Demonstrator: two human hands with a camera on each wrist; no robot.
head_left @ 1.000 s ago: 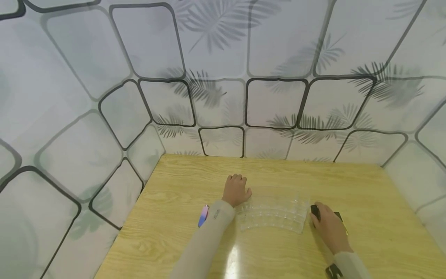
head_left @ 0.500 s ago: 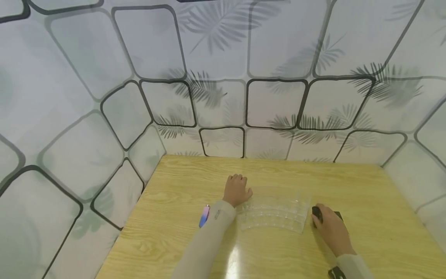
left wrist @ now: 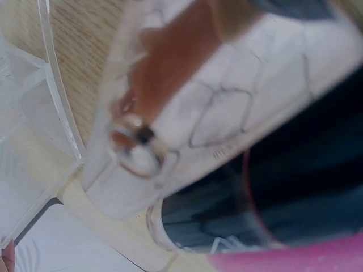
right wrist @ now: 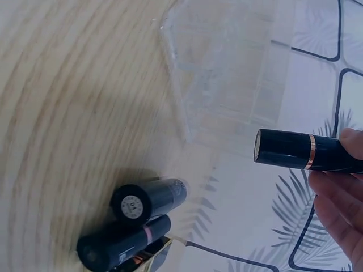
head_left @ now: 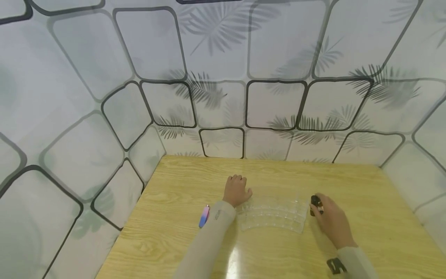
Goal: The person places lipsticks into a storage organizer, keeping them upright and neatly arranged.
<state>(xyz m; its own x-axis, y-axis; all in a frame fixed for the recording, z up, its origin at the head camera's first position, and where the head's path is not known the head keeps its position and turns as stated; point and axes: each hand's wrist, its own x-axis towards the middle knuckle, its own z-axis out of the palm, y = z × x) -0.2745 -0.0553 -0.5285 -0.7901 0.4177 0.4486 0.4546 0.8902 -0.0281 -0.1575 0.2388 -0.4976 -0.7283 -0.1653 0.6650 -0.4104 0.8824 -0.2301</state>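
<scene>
My right hand (head_left: 332,223) pinches a black lipstick (right wrist: 283,149) with a copper-coloured band, held above the table near the right end of a clear plastic organizer (head_left: 271,213). In the right wrist view the fingers (right wrist: 334,198) grip one end of the lipstick, and its other end points toward the organizer. My left hand (head_left: 237,190) rests at the organizer's back left corner, fingers forward and thumb toward it. Whether it presses on the plastic cannot be seen. The left wrist view shows only a fingertip (left wrist: 8,258) by the organizer's edge.
Several dark tubes, one a grey-black lipstick (right wrist: 150,199), lie on the wooden table (head_left: 181,182) near my right hand. Left of the organizer lies a pink-and-blue tube (head_left: 204,217). Close to the left wrist camera are a blurred mirror-like tube (left wrist: 221,107) and a dark tube (left wrist: 210,209).
The black lipstick has come up from the table in my right hand, which has moved slightly forward and turned. My left hand and the organizer have stayed put.
</scene>
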